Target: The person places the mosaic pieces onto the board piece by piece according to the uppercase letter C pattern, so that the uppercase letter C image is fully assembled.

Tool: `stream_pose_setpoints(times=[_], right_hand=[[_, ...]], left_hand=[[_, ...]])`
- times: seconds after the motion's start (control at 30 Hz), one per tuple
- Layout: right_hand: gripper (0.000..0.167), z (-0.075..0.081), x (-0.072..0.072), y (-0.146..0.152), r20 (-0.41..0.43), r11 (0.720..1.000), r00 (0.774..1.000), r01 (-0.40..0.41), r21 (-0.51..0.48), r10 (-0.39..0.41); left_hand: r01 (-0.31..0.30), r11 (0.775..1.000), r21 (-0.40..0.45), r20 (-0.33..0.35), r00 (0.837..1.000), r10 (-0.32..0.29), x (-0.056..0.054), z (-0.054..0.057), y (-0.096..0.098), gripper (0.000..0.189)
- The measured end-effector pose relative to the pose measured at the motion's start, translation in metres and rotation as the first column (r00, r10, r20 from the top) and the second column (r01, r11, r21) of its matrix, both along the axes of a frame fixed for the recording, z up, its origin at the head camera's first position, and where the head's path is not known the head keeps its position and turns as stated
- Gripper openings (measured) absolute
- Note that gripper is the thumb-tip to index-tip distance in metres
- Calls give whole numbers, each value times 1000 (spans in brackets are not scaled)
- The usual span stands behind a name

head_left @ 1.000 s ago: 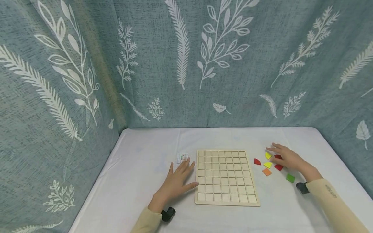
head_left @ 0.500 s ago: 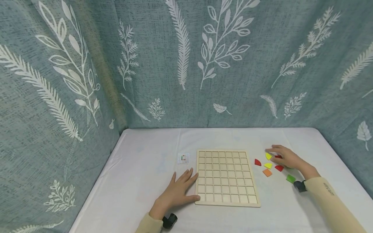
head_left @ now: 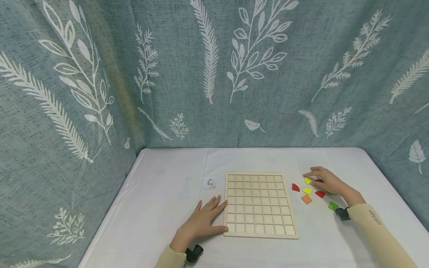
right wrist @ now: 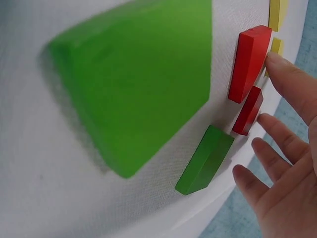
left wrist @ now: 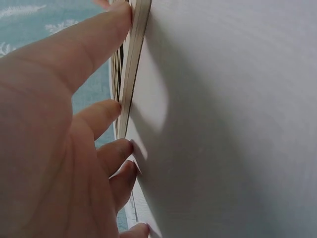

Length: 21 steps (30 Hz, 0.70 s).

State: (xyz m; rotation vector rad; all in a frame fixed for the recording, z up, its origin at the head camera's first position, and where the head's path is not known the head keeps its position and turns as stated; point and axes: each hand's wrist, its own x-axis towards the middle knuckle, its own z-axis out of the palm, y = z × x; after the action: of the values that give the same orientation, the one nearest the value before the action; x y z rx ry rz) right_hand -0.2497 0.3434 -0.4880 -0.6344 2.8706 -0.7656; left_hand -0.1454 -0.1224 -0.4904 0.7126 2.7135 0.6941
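My left hand [head_left: 201, 222] lies spread beside a pale wooden grid board [head_left: 260, 204]. Its thumb and forefinger tips touch the board's left edge, as the left wrist view also shows. My right hand [head_left: 330, 181] reaches over loose coloured tiles to the right of the board. Thumb and forefinger pinch the sides of a yellow quarter-circle tile [head_left: 308, 181], which lies on the table. In the right wrist view the thumb's tip overlaps that yellow tile [right wrist: 274, 52], while the other fingers extend loosely past two red tiles. The forefinger is hidden there.
Around the right hand lie a second yellow tile [head_left: 307, 191], red tiles [head_left: 295, 187], an orange square [head_left: 306, 199] and green tiles [head_left: 333, 206]. A small printed pattern card [head_left: 209, 182] sits left of the board. Behind the white table [head_left: 174, 167] hangs a leafy curtain [head_left: 234, 74].
My left hand has slid toward me along the board's left edge, uncovering the pattern card. My right forefinger has come down to the yellow tile, which stays in place.
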Motion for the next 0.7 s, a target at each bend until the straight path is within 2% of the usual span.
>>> stream_pose_setpoints(times=[0.4,0.7], right_hand=[[26,-3,0,-2,18,999,999,45,-20,-45],[22,-4,0,-3,-16,998,998,59,-9,-59]], left_hand=[[3,1000,17,16,1000,-3,2,2,-1,80],[1,1000,12,15,1000,-1,2,1,-1,80]])
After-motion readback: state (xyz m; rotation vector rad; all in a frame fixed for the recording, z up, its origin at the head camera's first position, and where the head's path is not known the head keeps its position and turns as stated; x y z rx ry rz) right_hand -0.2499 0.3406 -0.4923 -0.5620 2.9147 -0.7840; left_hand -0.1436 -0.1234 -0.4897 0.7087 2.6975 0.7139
